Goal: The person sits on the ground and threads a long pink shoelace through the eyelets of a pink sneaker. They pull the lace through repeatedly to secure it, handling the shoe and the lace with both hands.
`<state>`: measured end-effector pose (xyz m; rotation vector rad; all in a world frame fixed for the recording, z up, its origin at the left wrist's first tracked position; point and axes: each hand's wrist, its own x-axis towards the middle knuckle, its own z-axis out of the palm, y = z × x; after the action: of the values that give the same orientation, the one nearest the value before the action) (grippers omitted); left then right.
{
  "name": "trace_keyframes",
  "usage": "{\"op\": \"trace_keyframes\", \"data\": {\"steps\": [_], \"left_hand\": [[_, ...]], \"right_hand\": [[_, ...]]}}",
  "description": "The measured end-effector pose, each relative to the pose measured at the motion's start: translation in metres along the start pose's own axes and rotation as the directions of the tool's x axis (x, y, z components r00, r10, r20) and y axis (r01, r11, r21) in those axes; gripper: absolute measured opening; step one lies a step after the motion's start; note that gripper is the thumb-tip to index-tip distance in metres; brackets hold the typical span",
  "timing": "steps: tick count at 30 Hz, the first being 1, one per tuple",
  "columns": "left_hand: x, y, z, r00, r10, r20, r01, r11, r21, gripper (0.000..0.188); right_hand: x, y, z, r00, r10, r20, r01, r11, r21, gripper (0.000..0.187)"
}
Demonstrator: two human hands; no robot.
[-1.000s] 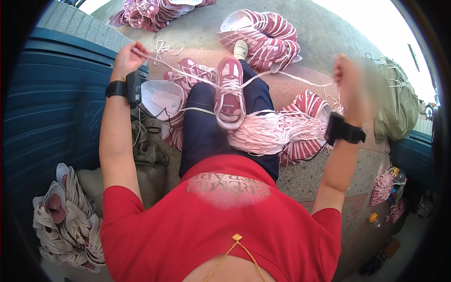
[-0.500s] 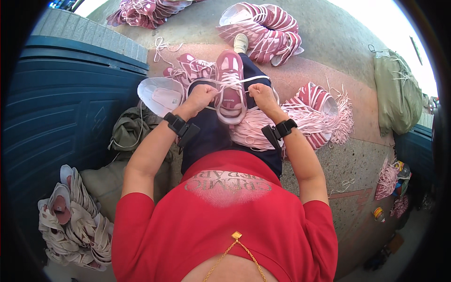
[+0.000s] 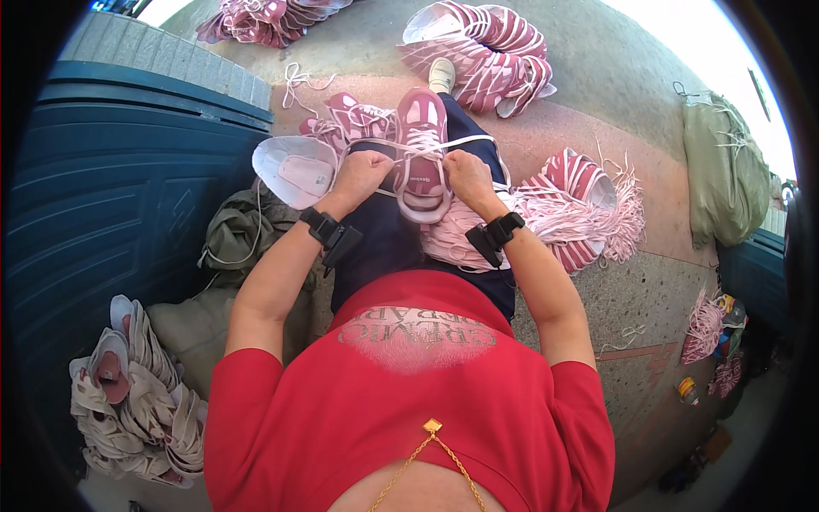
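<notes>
A pink and dark-rose sneaker upper [image 3: 421, 119] lies over my legs, toe pointing away from me, with a white shoelace [image 3: 465, 140] threaded through its eyelets and its ends looping out on both sides. At the upper's left edge my left hand [image 3: 365, 173] is closed in a pinch on the lace. My right hand [image 3: 469, 177] is closed against the right edge, also pinching the lace, though its fingertips are partly hidden. Just beyond my left hand lie more laced pink uppers [image 3: 357, 118] and a white-lined upper [image 3: 294, 169].
Right of my legs are a bundle of pale pink laces [image 3: 546, 218] and striped uppers [image 3: 566, 177]. Stacked pink uppers [image 3: 512, 64] lie ahead on the floor. A green sack [image 3: 725, 171] stands far right, a blue metal door [image 3: 128, 179] at left, and off-white uppers [image 3: 136, 410] near left.
My right hand has moved slightly left, up against the upper's edge. My left hand stays almost in place. The whole view has shifted a little.
</notes>
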<state>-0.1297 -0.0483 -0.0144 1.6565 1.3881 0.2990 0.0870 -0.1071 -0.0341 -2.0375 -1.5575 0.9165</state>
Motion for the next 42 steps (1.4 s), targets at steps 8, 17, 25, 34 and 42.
{"op": "trace_keyframes", "data": {"steps": [8, 17, 25, 34, 42], "left_hand": [[0.002, -0.002, 0.001, 0.990, 0.139, -0.018, -0.127, 0.943, 0.306, 0.026], [0.014, 0.038, 0.007, 0.974, 0.206, 0.089, -0.214, 0.733, 0.646, 0.023], [-0.019, 0.037, 0.026, 0.901, 0.432, -0.033, -0.244, 0.569, 0.786, 0.023], [-0.003, 0.026, 0.011, 0.879, 0.455, -0.144, -0.290, 0.749, 0.595, 0.012], [0.026, 0.059, 0.031, 0.934, 0.349, 0.075, -0.290, 0.619, 0.730, 0.012]], "right_hand": [[-0.001, 0.011, 0.000, 0.937, -0.305, -0.170, 0.274, 0.944, -0.181, 0.017], [-0.006, 0.003, -0.005, 0.861, -0.462, -0.212, 0.339, 0.832, -0.439, 0.022], [-0.014, -0.007, -0.006, 0.904, -0.423, -0.059, 0.317, 0.756, -0.572, 0.020], [-0.004, 0.023, -0.008, 0.894, -0.412, -0.178, 0.379, 0.906, -0.190, 0.013], [-0.007, 0.018, -0.009, 0.854, -0.458, -0.246, 0.468, 0.884, -0.023, 0.008]]}}
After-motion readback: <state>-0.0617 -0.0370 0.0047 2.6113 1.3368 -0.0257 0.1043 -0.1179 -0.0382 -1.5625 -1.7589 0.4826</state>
